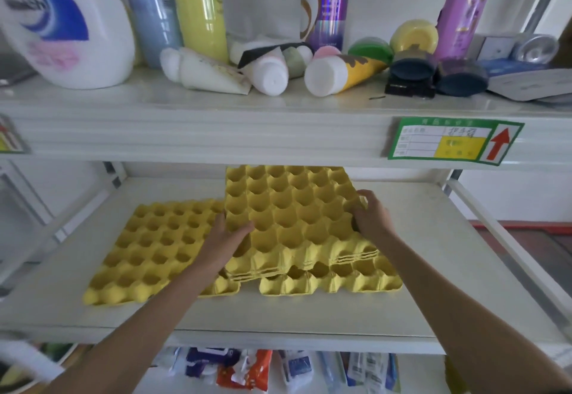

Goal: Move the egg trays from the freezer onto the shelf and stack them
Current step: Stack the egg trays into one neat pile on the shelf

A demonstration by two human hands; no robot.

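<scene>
Both hands grasp a stack of yellow egg trays on the white shelf: the left hand at its left edge, the right hand at its right edge. Under the grip lies another tray, probably single; left of it, a flat tray.

Bright, even daylight fills the scene, leaving only soft shadows under the yellow trays. The wide lens bows the shelf edge. The detergent bottle and frame corners are smeared by blur.
</scene>
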